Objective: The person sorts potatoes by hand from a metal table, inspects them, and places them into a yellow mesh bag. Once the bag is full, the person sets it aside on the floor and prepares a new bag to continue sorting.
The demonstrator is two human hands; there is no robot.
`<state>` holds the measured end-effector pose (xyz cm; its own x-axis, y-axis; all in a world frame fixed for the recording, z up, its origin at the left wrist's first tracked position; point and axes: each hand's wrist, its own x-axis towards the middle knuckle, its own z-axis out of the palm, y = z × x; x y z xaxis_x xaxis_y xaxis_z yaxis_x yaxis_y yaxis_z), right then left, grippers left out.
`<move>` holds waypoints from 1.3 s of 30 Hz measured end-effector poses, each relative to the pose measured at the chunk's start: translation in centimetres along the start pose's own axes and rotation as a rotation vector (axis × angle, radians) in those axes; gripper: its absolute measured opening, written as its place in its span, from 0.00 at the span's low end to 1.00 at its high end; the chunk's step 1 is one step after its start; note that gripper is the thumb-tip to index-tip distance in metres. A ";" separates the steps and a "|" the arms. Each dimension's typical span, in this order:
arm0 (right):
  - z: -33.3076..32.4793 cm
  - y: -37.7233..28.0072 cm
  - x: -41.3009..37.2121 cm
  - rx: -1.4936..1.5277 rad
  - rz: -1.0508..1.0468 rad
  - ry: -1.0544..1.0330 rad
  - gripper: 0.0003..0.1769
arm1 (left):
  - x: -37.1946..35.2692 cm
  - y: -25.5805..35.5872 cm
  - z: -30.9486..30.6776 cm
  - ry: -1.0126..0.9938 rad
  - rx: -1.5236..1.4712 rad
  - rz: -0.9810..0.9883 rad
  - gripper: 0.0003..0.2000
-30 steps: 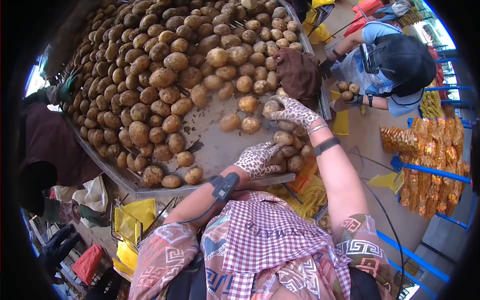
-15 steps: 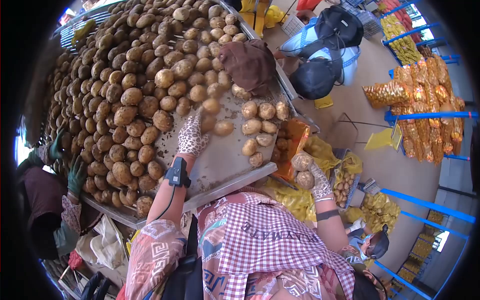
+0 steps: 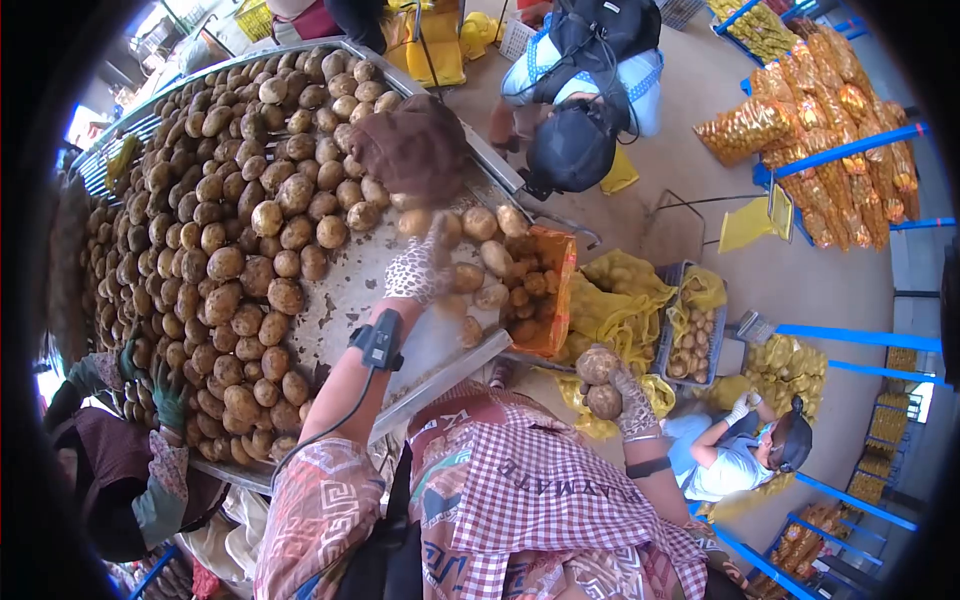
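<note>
**Over the metal table (image 3: 340, 310), our left hand (image 3: 412, 272) reaches among potatoes while our right hand (image 3: 637, 405) grips a pair of potatoes (image 3: 600, 382)**

We have our two gloved hands well apart. Our left hand is stretched out above the bare strip of the table, close to the loose potatoes (image 3: 466, 278) by its corner; it is blurred, so we cannot tell whether its fingers are closed on any. Our right hand is out past the table's edge, its fingers clamped around the pair, one potato lying against the other.

Between our hands, an orange-rimmed bag (image 3: 562, 305) with potatoes inside sits right at the corner. Beyond it we see yellow net sacks (image 3: 618, 300) and a blue crate (image 3: 690, 335) of potatoes. The big potato heap (image 3: 225, 265) covers the table to our left, where a co-worker's green-gloved hands (image 3: 168, 392) are at its edge. Brown cloth (image 3: 410, 145) shows over the table's far side, near a person in a dark cap (image 3: 572, 145).
</note>
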<state>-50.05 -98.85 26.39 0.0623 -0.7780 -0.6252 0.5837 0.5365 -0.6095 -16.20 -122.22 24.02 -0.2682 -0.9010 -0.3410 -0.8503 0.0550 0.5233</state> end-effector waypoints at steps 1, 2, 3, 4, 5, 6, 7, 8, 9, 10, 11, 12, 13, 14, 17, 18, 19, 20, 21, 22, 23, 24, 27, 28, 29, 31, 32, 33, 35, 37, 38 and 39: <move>-0.5 0.5 0.0 0.037 0.024 -0.003 0.43 | -0.1 0.7 0.5 0.072 0.072 -0.010 0.37; -0.8 0.8 0.0 0.041 0.020 -0.005 0.43 | 0.1 1.4 0.6 0.073 0.076 -0.007 0.37; -0.7 0.9 0.0 0.028 0.037 -0.014 0.44 | 0.2 2.1 0.7 0.120 0.068 0.006 0.37; -0.8 1.0 0.2 0.012 0.053 -0.024 0.44 | 0.4 2.7 0.8 0.170 0.058 0.018 0.36; -1.0 0.6 0.3 0.003 0.096 -0.058 0.43 | 1.1 3.4 0.7 0.078 0.017 -0.076 0.34; -0.6 0.1 0.8 0.000 0.097 -0.062 0.43 | 1.6 3.4 1.1 0.082 0.016 -0.079 0.34; 0.2 -0.6 1.9 -0.059 0.053 -0.069 0.42 | 2.2 3.3 1.7 0.109 0.052 -0.057 0.33; 1.0 -1.4 3.3 -0.119 0.009 -0.076 0.41 | 2.7 3.1 2.4 0.138 0.088 -0.036 0.31; 1.8 -2.6 5.1 -0.128 -0.001 -0.133 0.39 | 2.7 3.0 2.8 0.144 0.084 -0.041 0.31; 3.2 -3.8 7.1 -0.114 -0.050 -0.217 0.39 | 2.7 2.8 3.1 0.173 0.078 -0.013 0.32; 4.9 -4.9 9.2 -0.099 -0.100 -0.301 0.39 | 2.7 2.7 3.2 0.204 0.072 0.017 0.32; 6.6 -6.1 10.9 -0.117 -0.094 -0.315 0.38 | 2.7 3.1 2.5 0.213 0.072 0.014 0.32; 8.2 -7.2 12.7 -0.137 -0.089 -0.328 0.36 | 2.8 4.1 1.3 0.137 0.024 -0.101 0.32; 9.5 -7.8 15.1 -0.146 -0.092 -0.335 0.36 | 3.0 4.9 0.6 0.060 -0.027 -0.214 0.32; 12.5 -8.8 19.8 -0.444 -0.042 -0.164 0.34 | 3.4 5.5 0.0 0.068 -0.070 -0.267 0.34; 13.7 -8.9 20.4 -0.514 -0.014 -0.139 0.34 | 3.4 5.5 -0.1 0.081 -0.080 -0.287 0.34; 14.7 -8.6 20.9 -0.583 0.022 -0.115 0.33 | 3.4 5.3 0.2 0.079 -0.100 -0.243 0.34; 15.4 -8.1 21.4 -0.598 0.047 -0.132 0.33 | 3.2 4.8 0.5 0.072 -0.120 -0.202 0.33; 15.5 -7.6 21.7 -0.617 0.029 -0.181 0.34 | 2.6 4.3 0.4 0.067 -0.134 -0.234 0.33; 15.3 -7.0 21.9 -0.630 0.014 -0.222 0.35 | 1.9 3.9 0.1 0.072 -0.236 -0.167 0.33; 14.9 -6.5 22.4 -0.599 0.021 -0.229 0.36 | 1.4 3.5 0.1 0.074 -0.335 -0.091 0.33; 14.5 -6.2 23.2 -0.580 0.044 -0.225 0.37 | 1.6 2.7 0.6 0.097 -0.398 -0.085 0.34; 15.3 -6.7 22.8 -0.539 0.106 -0.141 0.37 | 2.7 2.5 -0.1 0.031 -0.295 -0.164 0.38; 15.5 -6.9 23.2 -0.596 0.118 -0.152 0.37 | 3.5 2.4 -0.2 -0.054 -0.271 -0.212 0.40; 15.8 -7.2 23.5 -0.653 0.123 -0.168 0.37 | 3.9 2.4 -0.4 -0.058 -0.286 -0.201 0.40; 15.2 -6.9 23.4 -0.597 0.101 -0.177 0.37 | 3.6 2.0 -0.2 -0.062 -0.298 -0.193 0.40; 15.0 -6.8 23.3 -0.537 0.074 -0.192 0.38 | 3.1 1.2 0.0 -0.038 -0.395 -0.096 0.39; 14.2 -6.5 23.7 -0.534 0.068 -0.200 0.38 | 2.7 0.3 0.0 -0.012 -0.486 0.005 0.38; 10.8 -5.1 22.9 -0.165 0.127 -0.124 0.42 | -0.8 -1.6 -0.2 0.016 -0.716 -0.063 0.40; 8.5 -4.8 20.0 0.023 0.145 -0.231 0.46 | -4.5 -2.1 -0.2 0.051 -0.906 -0.154 0.41; 8.2 -4.6 19.1 0.192 0.173 -0.357 0.49 | -6.2 -2.2 -0.5 0.070 -0.862 -0.184 0.41; 9.1 -4.8 17.2 0.183 0.141 -0.427 0.51 | -7.1 -2.5 0.6 0.085 -0.647 -0.234 0.42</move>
<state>-44.41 -117.77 22.96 0.4553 -0.7867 -0.4169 0.6758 0.6102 -0.4135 -12.40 -115.75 24.64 -0.0517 -0.8898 -0.4534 -0.4337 -0.3889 0.8128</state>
